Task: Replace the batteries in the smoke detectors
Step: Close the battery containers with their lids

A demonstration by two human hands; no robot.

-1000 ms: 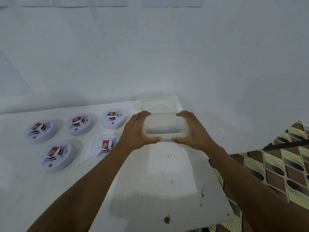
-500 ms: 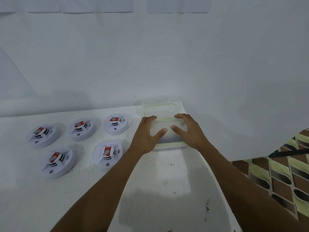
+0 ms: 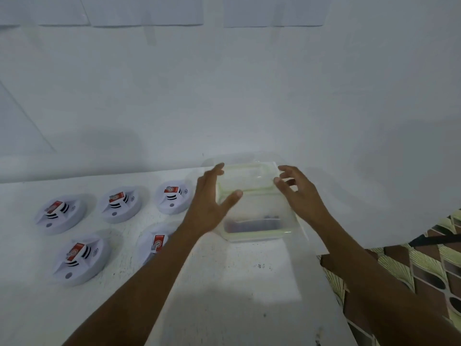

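L hand (image 3: 208, 211), R hand (image 3: 301, 196) opened wider beside container (image 3: 257, 234) edges.

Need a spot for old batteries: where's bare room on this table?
Bare tabletop lies in front of the clear container, toward the near edge. Crowded: five smoke detectors on the left; left hand and right hand at the container.

White, speckled surface (image 3: 249, 283) fills the lower frame, below a plain white wall (image 3: 224, 96). Paper sheets (image 3: 147, 11) hang along the top edge. Brown-and-green patterned floor (image 3: 424, 270) shows at lower right.
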